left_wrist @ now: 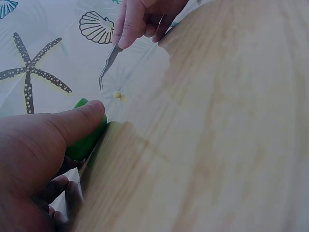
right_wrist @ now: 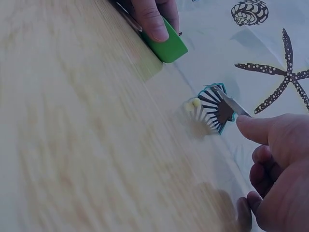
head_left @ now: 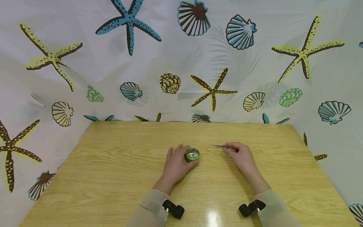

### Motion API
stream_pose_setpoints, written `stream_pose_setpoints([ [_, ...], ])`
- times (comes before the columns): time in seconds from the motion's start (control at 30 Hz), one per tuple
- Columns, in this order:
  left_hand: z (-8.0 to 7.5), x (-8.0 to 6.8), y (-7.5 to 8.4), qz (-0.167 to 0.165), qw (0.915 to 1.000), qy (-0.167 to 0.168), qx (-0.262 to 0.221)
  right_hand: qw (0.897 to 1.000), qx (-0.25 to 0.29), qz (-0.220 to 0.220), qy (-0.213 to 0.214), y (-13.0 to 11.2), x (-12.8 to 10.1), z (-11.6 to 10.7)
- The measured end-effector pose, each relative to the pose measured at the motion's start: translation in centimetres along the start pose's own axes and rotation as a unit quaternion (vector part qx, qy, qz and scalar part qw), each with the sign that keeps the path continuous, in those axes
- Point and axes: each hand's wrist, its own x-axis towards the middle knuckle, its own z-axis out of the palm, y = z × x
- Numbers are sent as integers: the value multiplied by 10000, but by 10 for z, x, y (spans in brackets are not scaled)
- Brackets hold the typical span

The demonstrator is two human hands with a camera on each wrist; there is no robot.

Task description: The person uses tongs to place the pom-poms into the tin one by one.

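Note:
My left hand (head_left: 177,164) grips a small round green tin (head_left: 193,160) on the table, thumb on the near side and fingers on the far side. Several small yellow, blue and pale pieces lie inside it. Between thumb and fingers, my right hand (head_left: 241,156) pinches metal tweezers (head_left: 219,146) with bent tips pointing left. A single yellow bead (head_left: 209,149) lies on the table close to the tips, right of the tin. In the right wrist view the tweezers (right_wrist: 231,102) hold nothing, and their tips stand a little apart from the bead (right_wrist: 196,102).
The wooden table (head_left: 119,151) has a glossy top that reflects light near its front. Behind it and at both sides hangs a white cloth (head_left: 170,47) printed with starfish and shells. Black wrist mounts (head_left: 173,209) sit on both beige sleeves.

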Motion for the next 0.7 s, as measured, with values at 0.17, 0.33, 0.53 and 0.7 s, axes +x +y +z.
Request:
stream_pose_setpoints([
  [0.17,0,0,0,-14,10000,-2,-1,10000,-21,2,-18,3,2,0],
  [0.33,0,0,0,-4,10000,-5,-28,9999,-102,-19,-13,5,2,0],
  [0.53,0,1,-1,45,10000,-1,-19,9999,-159,-37,-41,7,3,0],
  [0.7,1,0,0,26,10000,-7,-28,9997,-231,-82,-59,9,3,-1],
])
